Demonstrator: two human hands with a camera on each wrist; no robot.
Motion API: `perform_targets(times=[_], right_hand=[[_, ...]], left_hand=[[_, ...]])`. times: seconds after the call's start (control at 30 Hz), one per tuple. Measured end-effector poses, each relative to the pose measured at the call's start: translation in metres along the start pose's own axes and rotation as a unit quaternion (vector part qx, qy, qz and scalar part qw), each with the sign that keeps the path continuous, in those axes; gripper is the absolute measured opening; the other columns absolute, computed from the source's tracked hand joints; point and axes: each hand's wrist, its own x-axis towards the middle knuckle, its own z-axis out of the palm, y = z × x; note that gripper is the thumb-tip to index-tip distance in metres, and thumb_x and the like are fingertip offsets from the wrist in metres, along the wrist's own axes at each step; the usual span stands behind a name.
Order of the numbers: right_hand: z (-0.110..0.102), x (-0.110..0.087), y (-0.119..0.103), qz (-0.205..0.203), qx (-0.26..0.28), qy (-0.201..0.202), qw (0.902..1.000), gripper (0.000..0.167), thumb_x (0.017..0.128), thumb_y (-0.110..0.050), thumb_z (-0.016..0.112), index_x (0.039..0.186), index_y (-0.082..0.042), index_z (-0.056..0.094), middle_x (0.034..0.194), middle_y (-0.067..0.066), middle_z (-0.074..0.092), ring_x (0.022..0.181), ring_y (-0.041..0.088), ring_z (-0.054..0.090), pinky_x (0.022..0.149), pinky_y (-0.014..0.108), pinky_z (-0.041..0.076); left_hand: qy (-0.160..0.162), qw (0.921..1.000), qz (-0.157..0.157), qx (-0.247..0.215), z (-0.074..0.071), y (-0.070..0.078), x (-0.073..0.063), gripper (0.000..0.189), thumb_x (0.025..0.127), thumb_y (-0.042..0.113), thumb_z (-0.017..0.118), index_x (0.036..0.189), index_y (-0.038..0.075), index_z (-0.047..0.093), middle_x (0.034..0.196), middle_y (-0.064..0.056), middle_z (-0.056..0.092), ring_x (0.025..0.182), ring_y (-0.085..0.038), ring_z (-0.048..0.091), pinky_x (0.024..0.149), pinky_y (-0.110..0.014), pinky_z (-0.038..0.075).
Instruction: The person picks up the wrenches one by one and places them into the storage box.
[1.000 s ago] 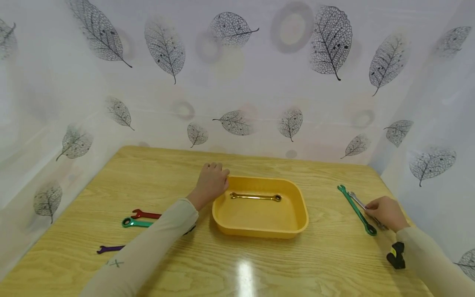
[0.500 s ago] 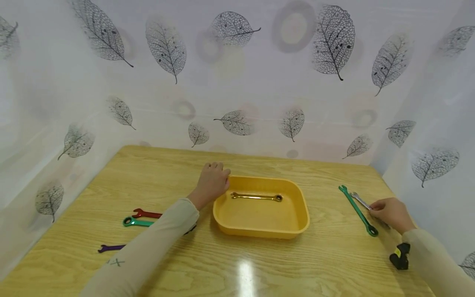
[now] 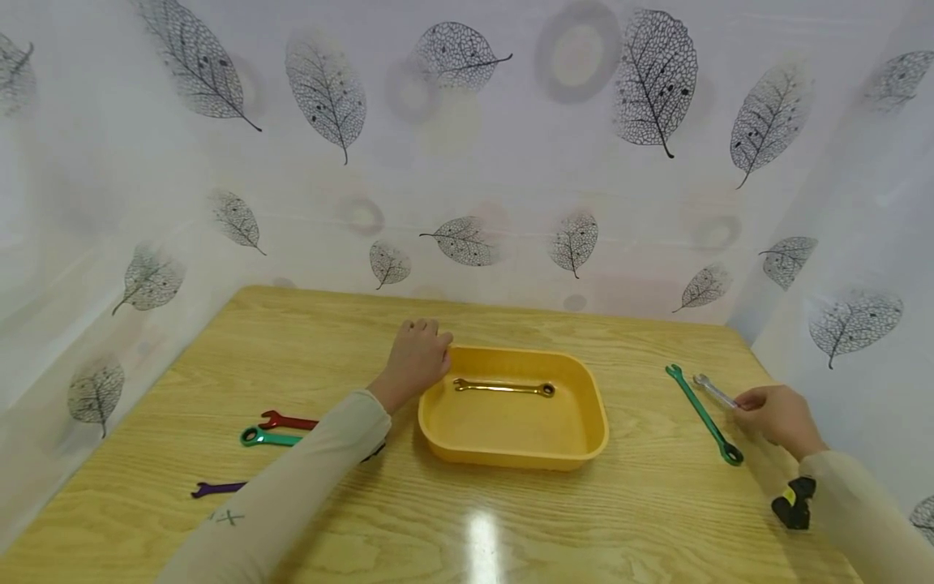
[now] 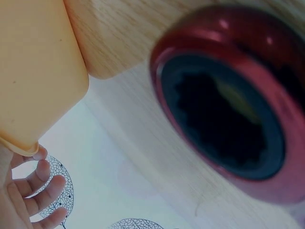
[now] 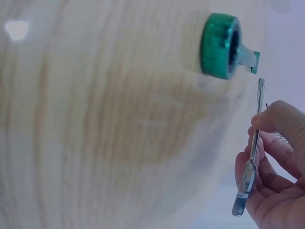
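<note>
My left hand [image 3: 416, 357] grips the back left corner of a yellow plastic tray [image 3: 511, 458], its fingers at the rim in the left wrist view. Inside the tray lies a gold combination wrench [image 3: 503, 388]. At the right of the table, my right hand [image 3: 781, 418] pinches a silver combination wrench [image 5: 254, 148] between thumb and fingers; the right wrist view shows it along its thin edge. Just left of that hand, a green combination wrench [image 3: 704, 414] lies slanted on the wood.
Left of the tray lie a red wrench [image 3: 288, 421], a second green wrench [image 3: 270, 437] and a purple wrench [image 3: 219, 488], partly hidden by my left sleeve. The red wrench's ring end [image 4: 219, 105] looms large in the left wrist view. Leaf-printed sheeting [image 3: 467, 162] encloses the table [image 3: 627, 519].
My right hand has moved a little to the right with the silver wrench, widening the gap to the green one. The left hand and tray stay put.
</note>
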Motion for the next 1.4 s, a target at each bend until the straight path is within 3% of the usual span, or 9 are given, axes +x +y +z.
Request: perform_targets(times=[0.27,0.57,1.1,1.4], right_hand=[[-0.008,0.002,-0.013,-0.01,0.003,0.006,0.9999,0.024,0.081,-0.008,0.065,0.091,0.013,0.065,0.076,0.019,0.067,0.062,0.014,0.057,0.055,0.033,0.048],[-0.017,0.008,-0.03,-0.034,-0.008,0.001,0.9994,0.022,0.082,-0.01,0.065,0.091,0.009,0.067,0.075,0.014,0.068,0.063,0.015,0.058,0.057,0.036,0.048],[-0.028,0.015,-0.088,-0.069,-0.001,-0.004,0.9976,0.021,0.081,-0.009,0.067,0.093,0.008,0.067,0.075,0.01,0.067,0.064,0.01,0.056,0.055,0.026,0.045],[-0.033,0.023,-0.125,-0.107,0.006,-0.01,0.9942,0.019,0.08,-0.01,0.068,0.092,0.005,0.068,0.075,0.007,0.067,0.064,0.008,0.056,0.057,0.025,0.046]], left_hand=[[0.02,0.9998,0.0,-0.005,0.001,0.0,0.0,0.008,0.081,0.017,0.061,0.083,0.011,0.066,0.082,-0.01,0.062,0.079,-0.027,0.06,0.076,-0.041,0.048],[0.02,0.9998,0.001,-0.004,0.003,-0.001,0.0,0.009,0.082,0.018,0.061,0.082,0.011,0.065,0.082,-0.01,0.062,0.079,-0.027,0.06,0.076,-0.041,0.048],[-0.001,1.0,-0.002,-0.004,0.0,-0.001,0.0,0.013,0.083,0.02,0.061,0.089,0.01,0.067,0.087,-0.011,0.063,0.083,-0.028,0.06,0.079,-0.042,0.048],[0.003,1.0,-0.002,-0.005,0.001,-0.002,0.0,0.012,0.083,0.019,0.061,0.088,0.01,0.067,0.085,-0.011,0.063,0.081,-0.027,0.06,0.076,-0.041,0.047]])
